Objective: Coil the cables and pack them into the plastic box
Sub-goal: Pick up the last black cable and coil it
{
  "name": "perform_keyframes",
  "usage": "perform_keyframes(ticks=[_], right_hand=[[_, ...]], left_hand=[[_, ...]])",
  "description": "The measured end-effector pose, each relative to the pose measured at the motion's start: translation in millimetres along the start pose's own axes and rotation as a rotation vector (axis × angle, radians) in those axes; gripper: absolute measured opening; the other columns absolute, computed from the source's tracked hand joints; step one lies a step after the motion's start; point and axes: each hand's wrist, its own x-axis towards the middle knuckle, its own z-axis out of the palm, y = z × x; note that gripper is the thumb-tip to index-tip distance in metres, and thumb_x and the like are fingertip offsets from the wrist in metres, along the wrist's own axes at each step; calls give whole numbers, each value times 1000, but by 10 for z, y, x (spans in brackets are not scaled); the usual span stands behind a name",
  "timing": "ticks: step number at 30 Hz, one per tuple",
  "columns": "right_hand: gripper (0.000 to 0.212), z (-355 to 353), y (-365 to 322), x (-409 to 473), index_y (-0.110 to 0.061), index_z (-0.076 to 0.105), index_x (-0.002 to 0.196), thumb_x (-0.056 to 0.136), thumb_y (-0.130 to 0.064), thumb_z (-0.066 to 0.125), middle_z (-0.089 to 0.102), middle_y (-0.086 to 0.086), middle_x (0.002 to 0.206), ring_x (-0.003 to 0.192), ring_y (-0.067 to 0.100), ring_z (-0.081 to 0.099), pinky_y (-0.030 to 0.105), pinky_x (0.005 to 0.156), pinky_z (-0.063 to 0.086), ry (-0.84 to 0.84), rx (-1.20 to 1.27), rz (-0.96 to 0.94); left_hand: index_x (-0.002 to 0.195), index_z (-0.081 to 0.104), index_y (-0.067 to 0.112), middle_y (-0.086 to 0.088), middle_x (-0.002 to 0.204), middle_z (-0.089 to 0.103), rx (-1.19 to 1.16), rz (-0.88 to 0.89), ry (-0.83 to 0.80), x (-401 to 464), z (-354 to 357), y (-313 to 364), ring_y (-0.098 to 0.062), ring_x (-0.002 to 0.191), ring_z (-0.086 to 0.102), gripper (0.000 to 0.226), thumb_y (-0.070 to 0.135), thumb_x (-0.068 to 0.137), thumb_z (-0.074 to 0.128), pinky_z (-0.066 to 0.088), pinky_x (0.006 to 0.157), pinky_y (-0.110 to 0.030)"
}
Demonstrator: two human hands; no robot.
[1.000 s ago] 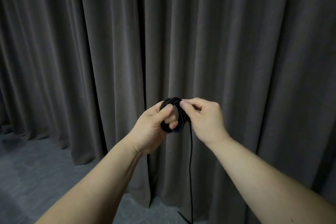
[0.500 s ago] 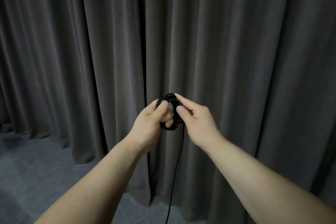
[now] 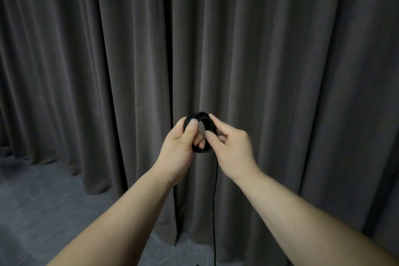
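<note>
Your left hand [image 3: 180, 143] held the small black cable coil [image 3: 199, 133] in its grip, thumb pressed across the front of the loops and fingers curled through the ring from behind. Your right hand [image 3: 232, 147] pinched the coil's right side between thumb and forefinger, its other fingers curled loosely. The loose cable tail [image 3: 214, 211] hung straight down below both grips, between your forearms, with the dark curtain [image 3: 280, 71] behind and the grey floor [image 3: 43, 201] below.
</note>
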Motion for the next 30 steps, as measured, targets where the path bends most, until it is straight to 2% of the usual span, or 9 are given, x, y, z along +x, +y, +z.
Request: perform_keyframes(ticks=[4, 7, 10, 14, 17, 19, 22, 26, 30], right_hand=[[33, -24, -58, 58, -18, 67, 120, 89, -10, 64, 75, -1, 97, 88, 12, 70, 30, 90, 54, 73, 20, -7], [29, -47, -106, 104, -13, 69, 117, 89, -7, 62, 73, 1, 104, 94, 6, 68, 23, 92, 51, 87, 30, -9], [28, -44, -135, 116, -15, 70, 114, 88, -7, 63, 75, 0, 96, 87, 13, 70, 26, 87, 54, 72, 33, -11], [36, -19, -185, 101, -31, 62, 123, 93, -11, 58, 71, 3, 79, 59, 16, 63, 31, 57, 54, -142, 112, 102], [54, -23, -100, 20, -44, 42, 133, 94, -8, 54, 65, 9, 75, 56, 17, 63, 27, 57, 51, -316, 37, 155], [55, -47, -29, -83, -42, 43, 126, 91, -1, 52, 62, 0, 73, 59, 17, 63, 24, 60, 50, -377, 9, 195], [35, -74, 53, -226, -24, 49, 103, 87, 7, 48, 60, 4, 72, 58, 17, 60, 26, 60, 50, -387, 18, 260], [21, -55, 125, -235, -22, 57, 83, 90, -2, 55, 59, 0, 62, 50, 12, 52, 29, 53, 49, -278, -36, 300], [12, -50, 1, -175, -27, 68, 91, 91, -23, 56, 68, -8, 73, 75, 15, 64, 30, 71, 51, -198, -481, -7]], left_hand=[[93, 54, 7, 3, 62, 50, -39, -16, -63, -11, 17, 52, -13, 66, 53, 22, 28, 94, 49, 49, 74, -30], [90, 55, 8, 0, 72, 56, -120, -64, -169, -13, -14, 129, -12, 74, 58, 13, 21, 88, 55, 52, 76, -30], [85, 48, 9, 3, 69, 52, -106, -70, -185, -13, -36, 175, -10, 72, 56, 15, 23, 89, 51, 52, 78, -32], [84, 45, 7, 7, 58, 42, -156, -36, -48, 1, -68, 155, -10, 55, 46, 21, 24, 96, 45, 49, 64, -33], [75, 47, 16, 8, 54, 39, -193, -63, 159, 58, -143, 149, -8, 52, 39, 29, 17, 104, 40, 40, 62, -28], [75, 44, 19, 9, 53, 37, -203, -57, 259, 124, -201, 194, -7, 51, 37, 30, 16, 104, 38, 37, 66, -31], [79, 42, 21, 9, 52, 35, -233, -72, 399, 203, -305, 277, -7, 49, 37, 26, 19, 105, 38, 43, 75, -36], [77, 40, 21, 9, 51, 34, -270, -106, 492, 222, -381, 298, -8, 47, 36, 27, 21, 104, 41, 44, 84, -41], [75, 41, 20, 9, 52, 34, -148, -88, 467, 195, -348, 237, -9, 50, 35, 28, 19, 103, 42, 41, 79, -39]])
